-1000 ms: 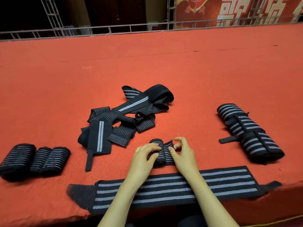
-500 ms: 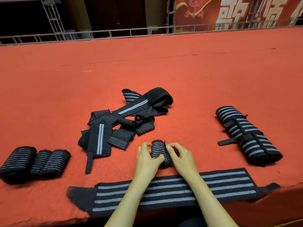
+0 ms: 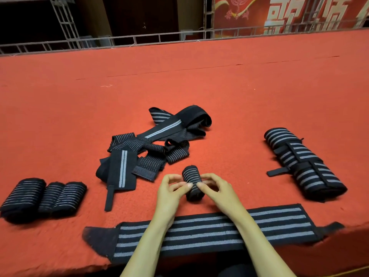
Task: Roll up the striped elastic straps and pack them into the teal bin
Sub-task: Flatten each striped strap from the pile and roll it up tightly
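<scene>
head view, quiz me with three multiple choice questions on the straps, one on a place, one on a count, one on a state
1. Where does the wide flat strap lie?
A. along the near edge of the red carpet, under the forearms
B. against the far railing
C. on top of the loose pile

2. How many rolled straps lie in the row at far left?
A. one
B. three
C. five

3. What state is the small strap between the left hand and right hand in?
A. spread flat
B. rolled up, pinched by both hands
C. rolled up, lying untouched

Answers: 1 A, both forearms cross over it at the near edge. 2 B, three rolls lie side by side. 3 B, fingertips of both hands pinch the roll.
</scene>
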